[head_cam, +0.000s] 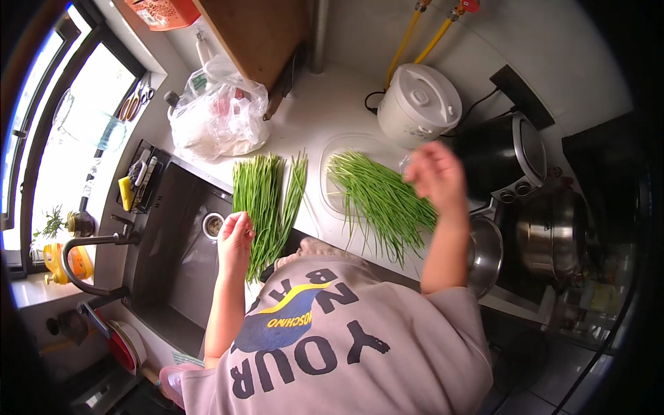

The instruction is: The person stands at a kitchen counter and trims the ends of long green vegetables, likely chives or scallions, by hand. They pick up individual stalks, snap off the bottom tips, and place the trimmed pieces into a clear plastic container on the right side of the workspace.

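A thick bundle of long green chives [258, 197] lies along the counter by the sink's right edge. A thinner strip of chives [296, 189] rests just right of it. My left hand [236, 234] is at the bundle's left side, fingers curled together, with nothing visible in them. Another heap of chives [384, 199] fans across a shallow clear plastic tray [326, 179], its leaf ends spilling over the counter. My right hand [437, 174] is raised near this heap's right side, in front of the rice cooker. It is blurred, so its grip is unclear.
A dark sink [176, 249] with a black faucet [78, 241] is on the left. Behind the chives stand a stuffed plastic bag [220, 111] and a white rice cooker [420, 104]. A black cooker [498, 155], a metal bowl [485, 254] and a steel pot [547, 241] are right.
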`<control>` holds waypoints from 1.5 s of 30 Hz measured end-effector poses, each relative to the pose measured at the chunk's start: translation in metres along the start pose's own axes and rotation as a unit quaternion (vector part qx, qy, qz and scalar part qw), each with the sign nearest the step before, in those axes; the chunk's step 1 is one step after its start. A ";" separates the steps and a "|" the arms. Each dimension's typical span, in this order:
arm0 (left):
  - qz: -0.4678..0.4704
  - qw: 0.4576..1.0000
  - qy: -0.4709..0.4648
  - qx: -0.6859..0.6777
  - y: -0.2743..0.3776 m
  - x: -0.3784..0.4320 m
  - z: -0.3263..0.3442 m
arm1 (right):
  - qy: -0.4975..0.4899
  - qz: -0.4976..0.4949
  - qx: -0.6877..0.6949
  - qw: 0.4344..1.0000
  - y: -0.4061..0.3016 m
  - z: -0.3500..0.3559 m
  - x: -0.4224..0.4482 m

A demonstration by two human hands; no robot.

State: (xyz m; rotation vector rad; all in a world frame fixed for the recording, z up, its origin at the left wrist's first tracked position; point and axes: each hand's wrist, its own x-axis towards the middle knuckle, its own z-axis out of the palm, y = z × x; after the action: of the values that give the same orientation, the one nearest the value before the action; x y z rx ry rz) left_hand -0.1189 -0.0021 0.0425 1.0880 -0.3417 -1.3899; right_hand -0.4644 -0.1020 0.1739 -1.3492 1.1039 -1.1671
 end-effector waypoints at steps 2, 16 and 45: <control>-0.007 1.000 -0.008 0.004 -0.002 0.000 -0.002 | 0.095 0.026 -0.136 0.986 -0.009 -0.058 0.008; -0.035 0.998 -0.003 0.049 -0.009 -0.002 -0.032 | 0.087 0.352 -0.628 0.689 0.158 -0.165 0.016; -0.062 0.997 0.023 0.040 -0.004 -0.004 -0.045 | -0.214 -0.061 -0.525 0.822 0.185 0.176 0.091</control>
State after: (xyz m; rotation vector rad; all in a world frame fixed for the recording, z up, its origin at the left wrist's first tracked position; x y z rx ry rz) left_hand -0.0878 0.0205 0.0175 1.2219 -0.3020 -1.4681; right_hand -0.2839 -0.1873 -0.0099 -2.3974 1.3720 -0.1909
